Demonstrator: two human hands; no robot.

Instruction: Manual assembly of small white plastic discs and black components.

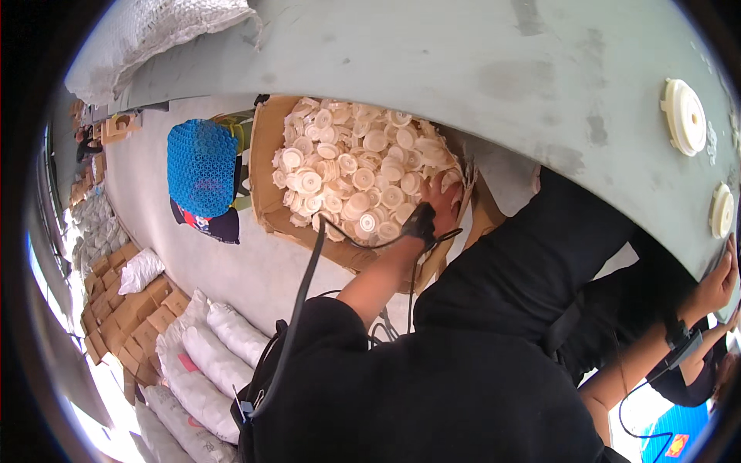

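Observation:
My left hand (441,204), with a dark band at its wrist, reaches into an open cardboard box (266,181) below the table. Its fingers are apart and touch the heap of round cream plastic discs (363,179) near the box's right side; the fingertips are partly hidden. At the far right, my right hand (719,284) is by the table edge with its fingers curled round something pale, cut off by the picture's rim. Close above it on the table lies a cream disc (722,210), and a larger cream disc (684,117) lies farther back.
The grey table (463,69) spans the top, with a white woven sack (162,38) on its left. A blue mesh cover (202,168) stands left of the box. Filled white sacks (208,363) and brown cartons (131,324) lie lower left. Black cables (309,285) hang near my left arm.

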